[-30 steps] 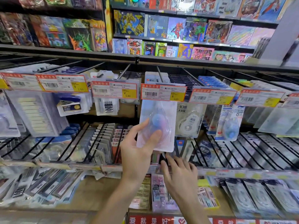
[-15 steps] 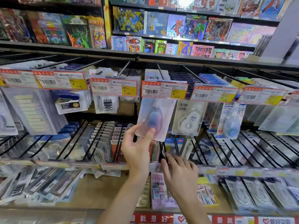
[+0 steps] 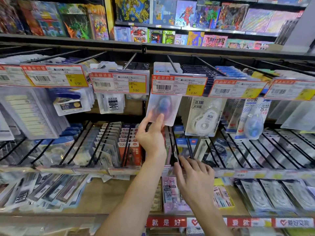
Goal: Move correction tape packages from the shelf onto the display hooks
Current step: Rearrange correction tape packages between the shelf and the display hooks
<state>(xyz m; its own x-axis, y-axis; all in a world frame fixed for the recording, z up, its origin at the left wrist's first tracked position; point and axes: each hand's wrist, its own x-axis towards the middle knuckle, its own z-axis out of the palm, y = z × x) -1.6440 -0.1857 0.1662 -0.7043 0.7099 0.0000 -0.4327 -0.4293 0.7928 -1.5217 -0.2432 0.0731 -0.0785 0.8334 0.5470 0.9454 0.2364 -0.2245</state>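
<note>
Head view: a correction tape pkg (image 3: 162, 110) is being pinched at its lower edge by the left hand (image 3: 150, 136), thumb in front, top edge tucked behind the 6.80 price tag (image 3: 179, 86). Whether its hole is being threaded onto the hook (image 3: 172, 63) can't be told; tag is hiding it. Risk: if let go too soon, the pkg could drop into the wire dividers (image 3: 175, 150) below. The right hand (image 3: 194, 178) is being reached, fingers spread and empty, toward the lower shelf (image 3: 105, 198), where pink pkgs (image 3: 170, 193) are lying flat.
</note>
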